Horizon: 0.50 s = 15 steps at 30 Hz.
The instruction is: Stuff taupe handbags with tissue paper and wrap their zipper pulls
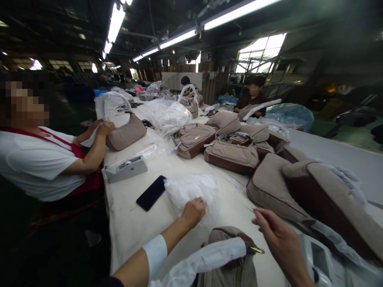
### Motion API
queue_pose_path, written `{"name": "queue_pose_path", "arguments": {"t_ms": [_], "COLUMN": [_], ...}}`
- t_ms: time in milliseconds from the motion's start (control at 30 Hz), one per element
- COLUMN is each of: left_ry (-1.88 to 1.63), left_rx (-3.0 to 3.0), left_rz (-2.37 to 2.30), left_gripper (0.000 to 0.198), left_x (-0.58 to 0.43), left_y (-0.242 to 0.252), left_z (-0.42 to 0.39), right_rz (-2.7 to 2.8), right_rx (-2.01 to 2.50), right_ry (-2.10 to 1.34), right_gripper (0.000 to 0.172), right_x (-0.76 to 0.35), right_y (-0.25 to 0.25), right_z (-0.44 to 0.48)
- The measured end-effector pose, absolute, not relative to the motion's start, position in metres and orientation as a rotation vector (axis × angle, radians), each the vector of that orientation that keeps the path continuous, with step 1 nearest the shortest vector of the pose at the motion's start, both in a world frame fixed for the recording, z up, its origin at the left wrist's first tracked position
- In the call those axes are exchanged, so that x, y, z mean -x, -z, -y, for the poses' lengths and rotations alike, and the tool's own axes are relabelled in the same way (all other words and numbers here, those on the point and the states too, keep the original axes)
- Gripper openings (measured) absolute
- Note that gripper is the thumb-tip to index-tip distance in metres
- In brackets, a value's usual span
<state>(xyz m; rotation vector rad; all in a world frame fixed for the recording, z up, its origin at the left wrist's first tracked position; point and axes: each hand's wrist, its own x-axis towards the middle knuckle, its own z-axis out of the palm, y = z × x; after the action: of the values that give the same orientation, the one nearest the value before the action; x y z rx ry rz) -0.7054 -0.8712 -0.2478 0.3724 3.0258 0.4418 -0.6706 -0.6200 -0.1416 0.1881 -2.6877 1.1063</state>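
Observation:
My left hand (194, 212) is closed at the near edge of a pile of thin, whitish plastic bags (191, 187), its fingertips pinching the plastic. My right hand (278, 235) is over the table on the right, thumb and fingers pinched together. Anything between those fingertips is too small to name. Between my forearms, close to me, stands a taupe handbag (227, 233) with a brass-coloured clasp. Its strap (209, 255) is wrapped in white paper. A wide white band (155, 253) circles my left forearm.
Left of the bags lie a black phone (151, 193) and a grey tape dispenser (127, 168). Several taupe handbags (231, 153) crowd the right side; another dispenser (318, 255) sits near my right wrist. A co-worker (44, 159) at left handles a handbag (127, 133); others sit farther back.

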Motion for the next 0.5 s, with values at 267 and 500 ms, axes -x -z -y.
{"name": "queue_pose_path", "arguments": {"t_ms": [267, 500], "left_ry": [-0.436, -1.091], "left_rx": [-0.412, -0.002], "left_rz": [-3.117, -3.129], "left_gripper": [0.061, 0.046], "left_x": [0.704, 0.680], "left_y": [0.213, 0.256], "left_z": [0.856, 0.890], "right_rz": [2.994, 2.642], "right_rx": [-0.174, 0.327], "right_ry": [-1.334, -2.203], "right_gripper": [0.014, 0.013], "right_x": [0.762, 0.769], "right_y": [0.163, 0.207], "right_z": [0.717, 0.686]}}
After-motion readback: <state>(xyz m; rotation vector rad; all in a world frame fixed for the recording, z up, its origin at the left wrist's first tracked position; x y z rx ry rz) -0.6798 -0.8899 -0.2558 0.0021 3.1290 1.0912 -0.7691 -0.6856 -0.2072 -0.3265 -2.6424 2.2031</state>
